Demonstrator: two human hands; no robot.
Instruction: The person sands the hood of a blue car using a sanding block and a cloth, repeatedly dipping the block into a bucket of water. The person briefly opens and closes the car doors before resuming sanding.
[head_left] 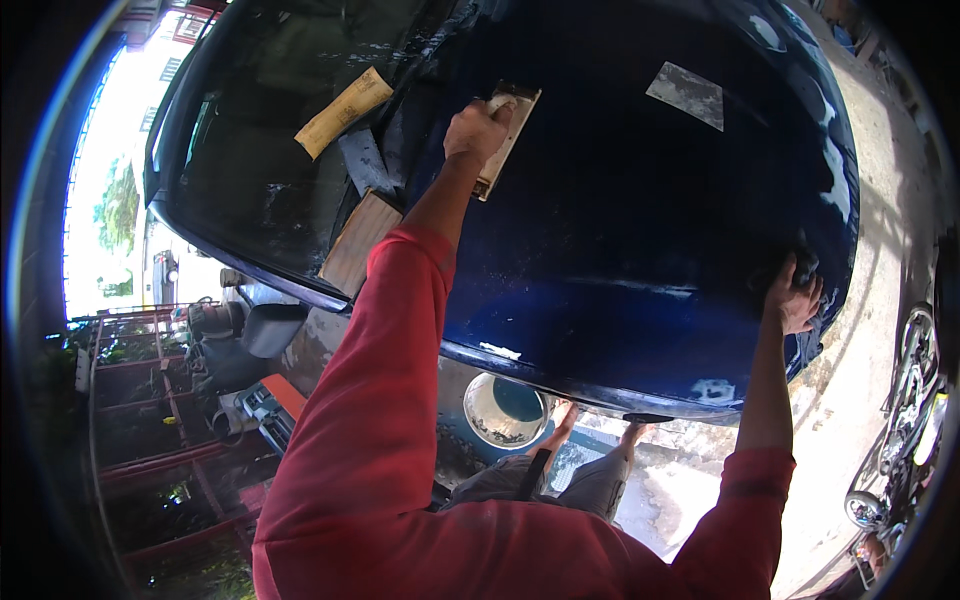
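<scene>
My left hand [478, 130] grips a long, pale sanding block [508, 140] on the dark blue car hood [600, 220], near the windshield edge. My right hand [795, 295] is at the hood's far right, its fingers curled at a small dark object [808, 265] that I cannot make out clearly. A grey sanded patch [685, 95] shows on the paint above and between my hands. Left of the sanding block, a yellow paper strip [342, 110], a grey strip [365, 163] and a wooden block [355, 250] rest around the base of the windshield [260, 150].
The side mirror [272, 330] sticks out at left, near an orange and grey case [270, 410]. A bucket [500, 410] stands below the hood's near edge, beside my bare feet. A bicycle [905, 410] and other clutter lie at the far right. A red metal frame [160, 450] is at lower left.
</scene>
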